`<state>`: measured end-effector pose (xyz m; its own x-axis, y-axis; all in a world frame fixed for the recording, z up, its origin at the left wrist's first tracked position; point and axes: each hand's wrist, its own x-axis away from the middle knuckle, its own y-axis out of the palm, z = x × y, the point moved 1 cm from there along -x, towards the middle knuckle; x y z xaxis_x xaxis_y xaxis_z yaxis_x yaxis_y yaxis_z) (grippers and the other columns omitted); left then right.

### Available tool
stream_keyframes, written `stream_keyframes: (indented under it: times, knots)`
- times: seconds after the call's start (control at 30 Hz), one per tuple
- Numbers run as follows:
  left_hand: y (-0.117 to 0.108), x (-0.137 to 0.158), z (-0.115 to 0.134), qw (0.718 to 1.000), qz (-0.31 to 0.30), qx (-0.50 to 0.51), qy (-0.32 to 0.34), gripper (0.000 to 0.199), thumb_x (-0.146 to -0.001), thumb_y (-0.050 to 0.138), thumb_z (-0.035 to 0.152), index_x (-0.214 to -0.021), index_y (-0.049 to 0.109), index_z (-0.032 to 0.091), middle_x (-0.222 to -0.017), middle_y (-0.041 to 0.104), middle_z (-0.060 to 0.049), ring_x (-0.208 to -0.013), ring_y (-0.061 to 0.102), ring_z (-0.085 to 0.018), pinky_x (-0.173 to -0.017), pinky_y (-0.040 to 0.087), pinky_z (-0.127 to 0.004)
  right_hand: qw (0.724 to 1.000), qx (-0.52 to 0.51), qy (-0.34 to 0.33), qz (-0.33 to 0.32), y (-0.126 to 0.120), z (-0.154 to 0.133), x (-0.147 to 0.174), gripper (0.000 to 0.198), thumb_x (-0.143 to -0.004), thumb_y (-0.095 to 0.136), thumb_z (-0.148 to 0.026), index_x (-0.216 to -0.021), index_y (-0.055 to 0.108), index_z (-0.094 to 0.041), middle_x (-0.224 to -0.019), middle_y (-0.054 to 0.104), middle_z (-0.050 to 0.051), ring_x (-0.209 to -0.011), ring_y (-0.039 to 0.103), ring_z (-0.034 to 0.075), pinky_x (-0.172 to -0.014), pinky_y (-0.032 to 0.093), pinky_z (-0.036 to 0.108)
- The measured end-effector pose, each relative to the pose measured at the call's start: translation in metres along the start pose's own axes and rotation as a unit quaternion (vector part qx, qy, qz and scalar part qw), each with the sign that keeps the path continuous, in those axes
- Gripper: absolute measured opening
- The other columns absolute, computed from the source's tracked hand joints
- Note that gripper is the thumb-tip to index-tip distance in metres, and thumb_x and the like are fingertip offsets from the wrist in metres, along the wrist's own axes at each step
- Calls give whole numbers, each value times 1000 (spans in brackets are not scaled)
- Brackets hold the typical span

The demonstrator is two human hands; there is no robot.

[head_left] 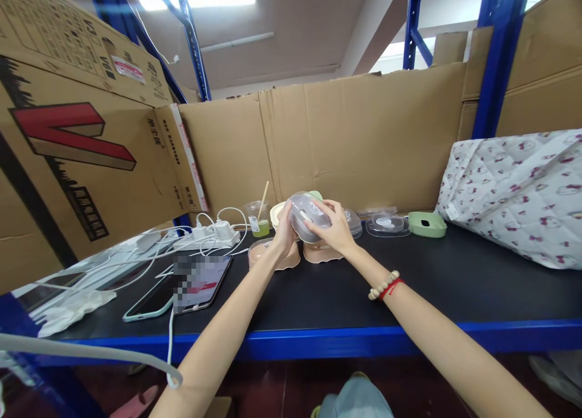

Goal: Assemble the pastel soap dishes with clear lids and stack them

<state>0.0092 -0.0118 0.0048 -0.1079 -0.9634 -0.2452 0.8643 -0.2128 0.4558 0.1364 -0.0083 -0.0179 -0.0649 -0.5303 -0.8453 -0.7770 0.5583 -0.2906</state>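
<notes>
Both hands are reaching out over a dark shelf (454, 284) with a blue front edge. The left hand (284, 230) and the right hand (334, 227) are holding one clear lid (307, 215) together. The lid is tilting up, just above the middle of the view. The left hand is gripping its 9 o'clock side. The right hand's fingers (318, 210) are curling over the top and the 3 o'clock side. A bead bracelet (384, 284) is sitting on the right wrist.

Right under the lid, a pink bowl (321, 254) is sitting on the shelf. Another pink bowl (273, 257) is sitting just beside it, at 9 o'clock from it.

At 3 o'clock from the hands, another clear lid (386, 224) is lying flat, and a green lid (427, 224) is lying just past it. A flowery cloth (513, 193) is resting farther that way.

At 9 o'clock from the hands, a plastic cup (258, 219) with green drink is standing with a stick in it. A white power strip (213, 233) with cords is lying near it. At 8 o'clock, two phones (182, 287) are lying side by side. Brown cardboard (354, 139) is standing behind everything.
</notes>
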Motion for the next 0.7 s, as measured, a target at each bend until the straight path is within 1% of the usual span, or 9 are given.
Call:
stream_keyframes:
  times: [0.13, 0.23, 0.37, 0.5, 0.6, 0.7]
  knots:
    - [4, 5, -2, 999, 34, 4, 3, 42, -70, 68, 46, -102, 57, 21, -101, 68, -6, -87, 65, -20, -71, 49, -29, 1000, -15, 26, 3, 2, -3, 2, 53, -66, 67, -50, -115, 63, -31, -117, 49, 7, -114, 49, 25, -100, 41, 45]
    - [8, 7, -3, 999, 48, 21, 6, 39, -72, 68, 40, -104, 53, 22, -104, 66, -6, -86, 65, -18, -71, 50, -27, 999, -22, 33, 9, 2, -6, 2, 53, -66, 67, -50, -115, 63, -32, -117, 49, 7, -115, 48, 26, -100, 41, 45]
    - [12, 11, -2, 995, 81, 39, 31, 33, -77, 65, 32, -105, 48, 26, -99, 65, -1, -83, 64, -15, -70, 49, -25, 999, -18, 41, 25, 3, -12, 3, 54, -66, 67, -50, -115, 63, -30, -118, 49, 9, -117, 47, 27, -100, 40, 46]
    - [15, 14, 1, 995, 86, 49, 34, 28, -80, 62, 27, -102, 45, 25, -94, 65, 0, -82, 64, -14, -72, 50, -26, 998, -27, 41, 29, 4, -15, 4, 56, -66, 66, -52, -117, 63, -27, -119, 48, 10, -119, 46, 27, -102, 39, 44]
    - [17, 16, 3, 994, 93, 46, 39, 30, -78, 64, 26, -101, 44, 25, -93, 64, 1, -84, 64, -14, -74, 49, -26, 997, -52, 42, 27, 3, -14, 4, 56, -68, 61, -55, -116, 63, -26, -119, 48, 10, -119, 46, 26, -104, 36, 45]
    - [17, 15, 4, 992, 104, 49, 51, 26, -78, 62, 23, -96, 43, 25, -91, 63, 1, -85, 63, -13, -69, 49, -22, 993, -96, 61, 22, 4, -12, 3, 56, -71, 56, -58, -118, 60, -26, -121, 50, 10, -121, 45, 25, -105, 35, 45]
